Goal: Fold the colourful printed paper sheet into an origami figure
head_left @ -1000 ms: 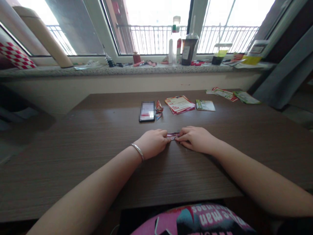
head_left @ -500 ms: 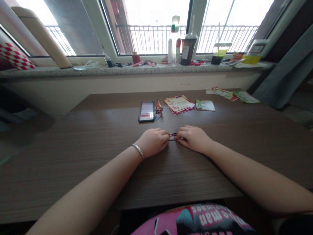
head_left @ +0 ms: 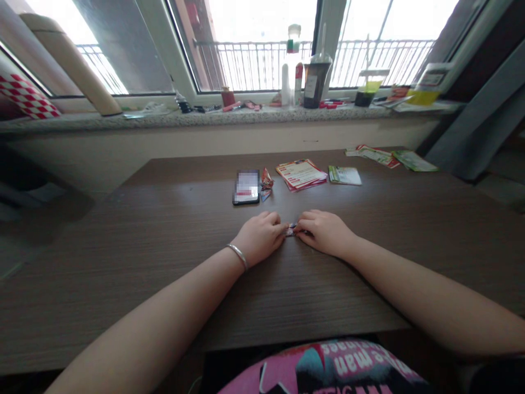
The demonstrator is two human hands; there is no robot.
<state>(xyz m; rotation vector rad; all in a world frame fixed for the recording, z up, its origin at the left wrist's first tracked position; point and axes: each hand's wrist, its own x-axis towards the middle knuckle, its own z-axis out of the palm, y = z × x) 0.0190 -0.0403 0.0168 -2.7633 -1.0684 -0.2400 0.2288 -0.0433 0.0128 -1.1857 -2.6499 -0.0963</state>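
Between my hands, at the middle of the brown table (head_left: 164, 230), lies a small folded piece of printed paper (head_left: 290, 230). My left hand (head_left: 263, 234), with a silver bangle at its wrist, has its fingers closed on the paper's left end. The right end is pinched under the fingers of my right hand (head_left: 322, 231). Both hands rest on the tabletop and cover most of the piece. Beyond them, a red folded paper shape (head_left: 266, 183) stands beside a phone (head_left: 246, 187) with a lit, blurred screen.
A stack of printed sheets (head_left: 301, 175) and a smaller green-white stack (head_left: 345, 175) lie behind my hands. More leaflets (head_left: 379, 156) are at the far right corner. Drink cups (head_left: 315, 82) and a bottle (head_left: 292, 71) line the stone windowsill (head_left: 164, 121).
My left hand has shifted slightly right, nearer my right hand, and its fingers now cover more of the paper. My right hand has hardly moved.
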